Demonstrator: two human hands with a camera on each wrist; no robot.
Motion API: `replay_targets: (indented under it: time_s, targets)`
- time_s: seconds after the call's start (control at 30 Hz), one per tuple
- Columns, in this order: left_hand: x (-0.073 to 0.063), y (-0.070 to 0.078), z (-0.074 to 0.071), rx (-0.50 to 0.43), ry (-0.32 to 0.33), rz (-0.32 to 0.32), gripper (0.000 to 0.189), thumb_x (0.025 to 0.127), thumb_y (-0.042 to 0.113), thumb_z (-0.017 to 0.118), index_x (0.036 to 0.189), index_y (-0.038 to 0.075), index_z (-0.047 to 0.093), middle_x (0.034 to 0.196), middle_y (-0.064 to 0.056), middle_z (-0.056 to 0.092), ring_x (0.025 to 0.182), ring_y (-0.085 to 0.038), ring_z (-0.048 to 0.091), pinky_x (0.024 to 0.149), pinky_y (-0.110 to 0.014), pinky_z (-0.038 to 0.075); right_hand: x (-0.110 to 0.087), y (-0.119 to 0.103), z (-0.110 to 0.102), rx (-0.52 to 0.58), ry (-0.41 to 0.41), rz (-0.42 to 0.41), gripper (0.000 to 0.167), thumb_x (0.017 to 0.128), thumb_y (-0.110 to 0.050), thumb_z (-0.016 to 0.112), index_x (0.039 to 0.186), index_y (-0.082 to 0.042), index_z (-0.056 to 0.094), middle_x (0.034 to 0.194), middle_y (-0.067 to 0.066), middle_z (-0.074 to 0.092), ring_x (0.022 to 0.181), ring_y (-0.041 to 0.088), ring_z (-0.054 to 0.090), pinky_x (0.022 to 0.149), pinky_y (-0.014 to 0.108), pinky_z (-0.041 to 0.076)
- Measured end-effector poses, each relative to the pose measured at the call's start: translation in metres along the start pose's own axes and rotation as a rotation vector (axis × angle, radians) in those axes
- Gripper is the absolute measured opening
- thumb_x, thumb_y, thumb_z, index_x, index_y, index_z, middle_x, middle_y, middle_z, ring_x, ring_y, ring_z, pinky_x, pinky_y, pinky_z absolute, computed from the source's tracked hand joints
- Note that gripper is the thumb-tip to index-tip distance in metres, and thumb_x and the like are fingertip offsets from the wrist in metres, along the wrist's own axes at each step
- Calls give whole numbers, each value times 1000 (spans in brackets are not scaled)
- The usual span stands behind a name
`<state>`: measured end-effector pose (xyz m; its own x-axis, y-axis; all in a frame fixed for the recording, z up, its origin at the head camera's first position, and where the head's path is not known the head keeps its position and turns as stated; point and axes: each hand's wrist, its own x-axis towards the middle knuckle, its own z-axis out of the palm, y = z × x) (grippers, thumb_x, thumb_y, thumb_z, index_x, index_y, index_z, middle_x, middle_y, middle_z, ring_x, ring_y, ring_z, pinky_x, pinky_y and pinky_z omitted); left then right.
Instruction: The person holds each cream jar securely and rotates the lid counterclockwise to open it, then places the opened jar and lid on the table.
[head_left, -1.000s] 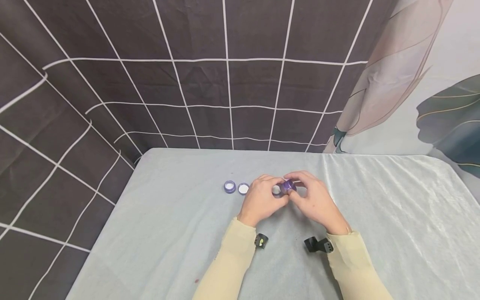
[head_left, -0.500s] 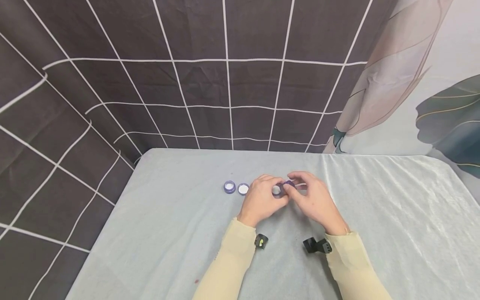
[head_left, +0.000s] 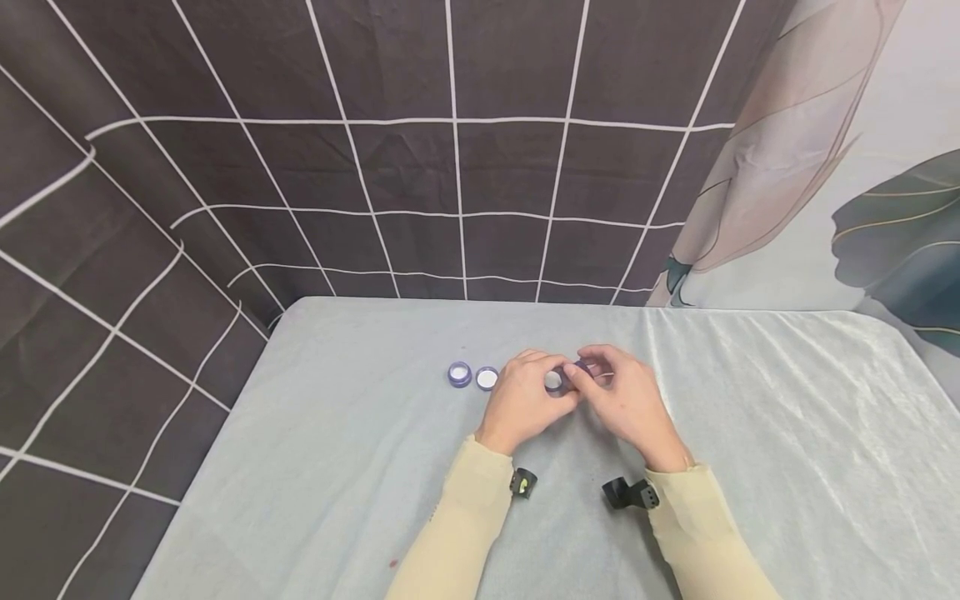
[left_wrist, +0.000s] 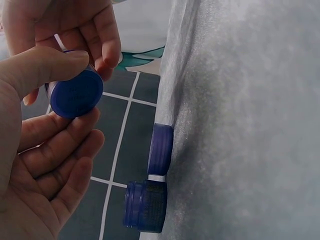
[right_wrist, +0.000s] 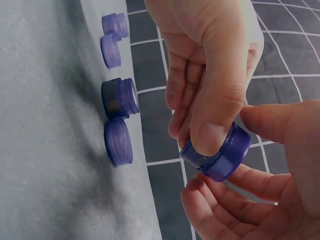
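Note:
A small purple jar (right_wrist: pixel 192 157) with its lid (right_wrist: pixel 232 156) on is held above the table between both hands. My left hand (head_left: pixel 522 396) pinches the jar body, its thumb lying across the side in the right wrist view. My right hand (head_left: pixel 628 402) has thumb and fingers around the lid. The left wrist view shows the jar's round flat base (left_wrist: pixel 76 95) tilted toward the camera. Below the hands, an open jar (right_wrist: pixel 119 97) and a loose lid (right_wrist: pixel 118 141) sit on the table. Part of the held jar is hidden by fingers in the head view.
Left of the hands, another open jar (head_left: pixel 459 374) and a second lid (head_left: pixel 487 378) lie on the pale cloth-covered table (head_left: pixel 337 467). A dark gridded curtain (head_left: pixel 397 167) hangs behind the table, with a patterned curtain (head_left: pixel 795 200) at the right.
My right hand's thumb has shifted up and left over the held jar, covering more of it, and the right wrist has edged slightly left. The left hand stays nearly still.

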<state>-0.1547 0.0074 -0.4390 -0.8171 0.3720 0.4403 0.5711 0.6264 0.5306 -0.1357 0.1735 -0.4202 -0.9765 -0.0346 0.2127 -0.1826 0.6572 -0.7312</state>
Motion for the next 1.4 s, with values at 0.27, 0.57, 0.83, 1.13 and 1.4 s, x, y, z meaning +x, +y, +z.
replay_targets:
  time_s: [0.27, 0.57, 0.83, 1.13, 1.4]
  targets:
    - [0, 0, 1, 7, 4, 3, 26, 81, 33, 80, 101, 17, 77, 94, 6, 74, 95, -11, 65, 89, -23, 48, 0, -1, 0, -12, 4, 4, 41, 93, -33, 70, 115, 2, 69, 95, 12, 74, 84, 23, 71, 77, 41, 55]
    - [0, 0, 1, 9, 1, 5, 26, 80, 31, 80, 101, 16, 77, 95, 5, 75, 96, -12, 66, 90, -24, 48, 0, -1, 1, -20, 5, -2, 40, 92, -35, 71, 112, 0, 70, 91, 9, 74, 81, 20, 69, 74, 39, 53]
    - [0, 1, -1, 10, -8, -6, 26, 80, 31, 79, 102, 16, 77, 97, 5, 75, 98, -12, 66, 92, -23, 47, 0, 0, 1, -22, -2, -1, 34, 92, -31, 71, 110, -2, 72, 96, 11, 74, 85, 22, 70, 78, 41, 55]
    - [0, 2, -1, 22, -16, -9, 28, 80, 32, 79, 103, 16, 77, 97, 6, 74, 98, -11, 66, 91, -22, 48, 0, -1, -1, -18, -12, 0, 32, 92, -29, 71, 110, -2, 72, 97, 12, 74, 86, 24, 70, 79, 43, 55]
    - [0, 2, 0, 22, -10, 4, 26, 81, 32, 79, 102, 17, 77, 94, 7, 74, 95, -11, 66, 90, -23, 48, 0, -1, -2, 9, -21, 1, 31, 92, -27, 71, 110, -1, 71, 98, 13, 74, 87, 25, 71, 80, 44, 56]
